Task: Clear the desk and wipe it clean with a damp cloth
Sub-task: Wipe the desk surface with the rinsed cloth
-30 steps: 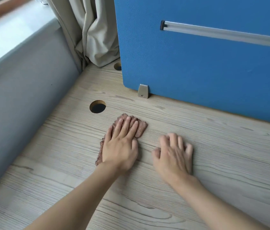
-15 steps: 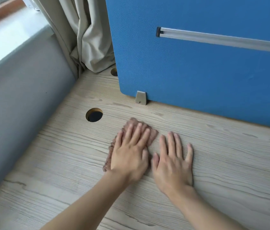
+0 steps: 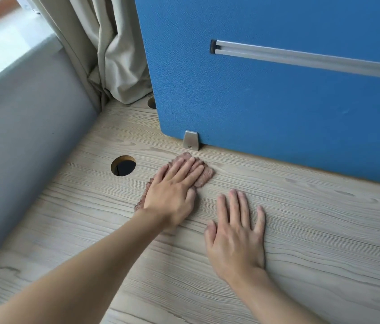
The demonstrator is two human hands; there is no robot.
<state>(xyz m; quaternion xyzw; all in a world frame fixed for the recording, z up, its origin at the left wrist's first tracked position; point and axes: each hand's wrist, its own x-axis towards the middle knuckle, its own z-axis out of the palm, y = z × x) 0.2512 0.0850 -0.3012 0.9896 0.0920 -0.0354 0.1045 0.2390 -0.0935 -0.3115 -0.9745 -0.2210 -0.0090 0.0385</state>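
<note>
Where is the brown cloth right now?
Head view, left of centre: the brown cloth lies on the desk under the left hand, between the round hole and the partition's metal foot.

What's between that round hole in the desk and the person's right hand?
The left hand, flat on the brown cloth, lies between the hole and the right hand in the head view.

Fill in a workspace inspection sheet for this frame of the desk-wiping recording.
Surface: pale wood-grain desk, no stains visible.
Job's things: brown cloth lying flat near the foot of the blue partition.
Clutter: nothing seen.
Grippers: left hand presses flat on the cloth; right hand rests flat on bare desk, apart from the cloth.
Cables: nothing seen; round hole left of the cloth.
Surroundings: metal bracket under the partition, beige curtain, grey wall at left.
</note>
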